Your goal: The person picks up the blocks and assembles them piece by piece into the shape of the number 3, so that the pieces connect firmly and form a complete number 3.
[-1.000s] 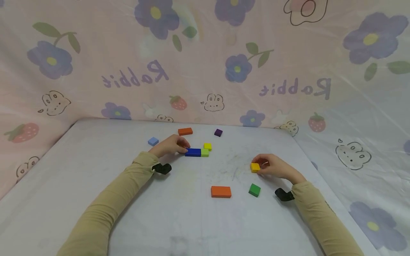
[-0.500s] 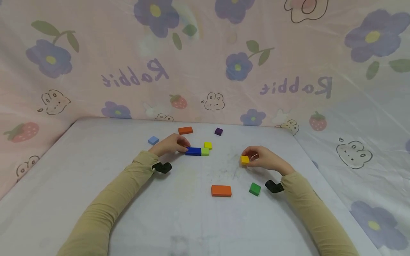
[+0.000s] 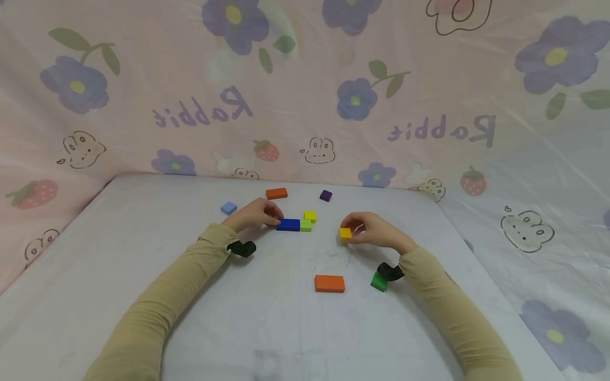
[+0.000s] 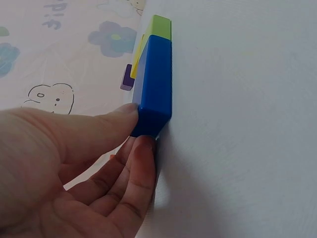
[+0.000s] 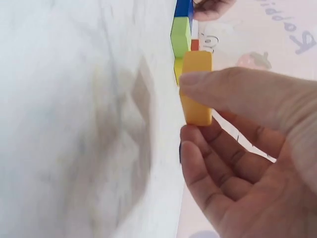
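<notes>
My left hand (image 3: 259, 212) is at the left end of a long blue block (image 3: 288, 225), thumb and fingertips holding that end in the left wrist view. A light green block (image 3: 305, 225) sits against the blue block's right end. Just behind the green one lies a yellow block (image 3: 310, 216). My right hand (image 3: 374, 229) pinches an orange-yellow block (image 5: 197, 94) between thumb and fingers, to the right of the green block and apart from it. In the right wrist view its shadow falls on the white surface.
An orange block (image 3: 276, 193) and a dark purple block (image 3: 326, 196) lie farther back. A light blue block (image 3: 229, 208) is beyond my left wrist. Nearer lie another orange block (image 3: 329, 283) and a green block (image 3: 379, 282), partly covered by the black wrist device (image 3: 391, 272).
My right hand has moved left and slightly away from me, carrying the orange-yellow block toward the blue and light green blocks. The left hand has stayed at the blue block.
</notes>
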Demonstrator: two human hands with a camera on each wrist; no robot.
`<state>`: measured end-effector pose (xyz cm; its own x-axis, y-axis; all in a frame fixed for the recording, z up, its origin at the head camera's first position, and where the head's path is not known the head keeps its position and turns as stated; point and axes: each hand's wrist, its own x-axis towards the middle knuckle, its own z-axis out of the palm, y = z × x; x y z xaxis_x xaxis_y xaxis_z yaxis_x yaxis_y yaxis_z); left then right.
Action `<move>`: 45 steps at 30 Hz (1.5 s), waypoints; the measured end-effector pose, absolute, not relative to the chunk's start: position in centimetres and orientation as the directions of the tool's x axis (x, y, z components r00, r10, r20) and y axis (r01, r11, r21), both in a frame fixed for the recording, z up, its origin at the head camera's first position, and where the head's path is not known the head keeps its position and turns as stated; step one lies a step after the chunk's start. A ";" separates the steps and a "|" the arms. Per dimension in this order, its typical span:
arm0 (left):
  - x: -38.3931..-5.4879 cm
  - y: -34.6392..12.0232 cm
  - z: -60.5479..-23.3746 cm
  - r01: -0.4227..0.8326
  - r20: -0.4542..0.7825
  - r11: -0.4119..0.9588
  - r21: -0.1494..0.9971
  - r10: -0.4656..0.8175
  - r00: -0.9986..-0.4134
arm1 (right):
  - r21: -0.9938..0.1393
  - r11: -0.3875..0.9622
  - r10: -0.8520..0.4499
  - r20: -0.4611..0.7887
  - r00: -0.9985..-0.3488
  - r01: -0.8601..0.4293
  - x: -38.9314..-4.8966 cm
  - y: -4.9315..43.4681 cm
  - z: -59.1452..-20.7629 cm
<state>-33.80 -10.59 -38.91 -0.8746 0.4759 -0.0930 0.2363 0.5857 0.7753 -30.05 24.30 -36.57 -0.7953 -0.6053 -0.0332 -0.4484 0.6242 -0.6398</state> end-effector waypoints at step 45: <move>-34.1 -10.7 -39.1 0.216 -0.107 0.587 0.780 0.466 -0.878 | -0.576 0.642 -0.671 -0.102 -0.735 -0.506 -30.9 16.5 -37.4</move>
